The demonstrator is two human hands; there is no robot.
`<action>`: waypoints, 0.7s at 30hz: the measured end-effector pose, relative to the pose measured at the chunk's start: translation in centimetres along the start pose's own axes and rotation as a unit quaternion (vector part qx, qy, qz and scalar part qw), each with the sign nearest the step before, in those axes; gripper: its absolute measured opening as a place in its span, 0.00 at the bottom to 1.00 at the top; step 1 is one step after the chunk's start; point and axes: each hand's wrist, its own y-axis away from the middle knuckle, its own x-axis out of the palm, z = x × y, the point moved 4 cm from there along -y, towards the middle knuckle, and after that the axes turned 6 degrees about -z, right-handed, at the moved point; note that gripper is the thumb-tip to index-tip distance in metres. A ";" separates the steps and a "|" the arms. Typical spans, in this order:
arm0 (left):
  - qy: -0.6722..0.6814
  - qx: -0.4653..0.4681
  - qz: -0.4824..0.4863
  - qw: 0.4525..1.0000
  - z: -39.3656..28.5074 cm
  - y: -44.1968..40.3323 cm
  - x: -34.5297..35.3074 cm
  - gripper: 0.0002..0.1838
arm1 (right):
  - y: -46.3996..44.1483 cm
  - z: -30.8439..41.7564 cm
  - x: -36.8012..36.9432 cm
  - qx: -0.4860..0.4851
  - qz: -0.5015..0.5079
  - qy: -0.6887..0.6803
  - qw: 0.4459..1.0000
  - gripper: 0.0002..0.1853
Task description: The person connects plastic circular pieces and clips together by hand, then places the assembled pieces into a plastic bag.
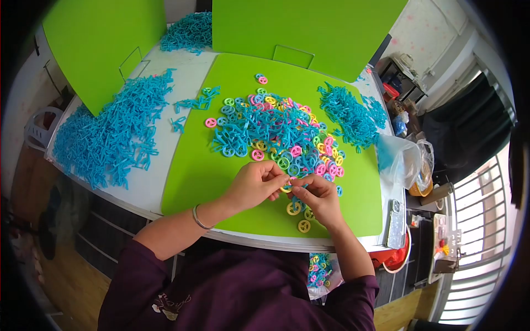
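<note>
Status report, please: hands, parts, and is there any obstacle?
Left hand and right hand close together over green mat. Yellow wheel between them; exact grip unclear. Pile of parts just beyond; nothing visibly blocks them.

Mat [193, 182]: green, smooth, matt; matl. unclear.
Wheels [258, 155], on mat: asst. cols., moulded plastic, smooth, slight sheen.
Blue clips [281, 124], on mat w/ wheels: plastic, semi-gloss.
L heap [113, 129], L of mat: same plastic, rough en masse.
R heap [350, 118], mat's R edge: ditto.
Tabletop [187, 80], under mat: white, smooth, low sheen.
Panel [298, 27], behind mat: green, flat, matt.
Bag [397, 160], R of mat: clear plastic film, crinkled, shiny.
Phone case [395, 223], nr R corner of mat: clear plastic, glossy.
Bangle [197, 217], mat's nr L edge: metal, polished.
Shirt [232, 287], nr side of mat: dk purple cloth, matt.
Curtain [464, 121], far R of mat: blk cloth, matt, folded.
</note>
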 end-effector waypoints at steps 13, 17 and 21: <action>0.142 -0.019 -0.055 0.988 0.8 0.3 1.1 0.07 | 0.2 -0.2 0.3 -0.020 -0.088 -0.065 0.994 0.07; 0.218 -0.070 -0.063 0.971 1.6 0.3 1.2 0.07 | 0.0 -1.1 -0.1 0.007 -0.101 -0.108 0.989 0.07; 0.274 -0.097 -0.061 0.955 1.8 0.5 1.2 0.06 | 0.0 -1.6 -0.2 0.022 -0.096 -0.133 0.986 0.07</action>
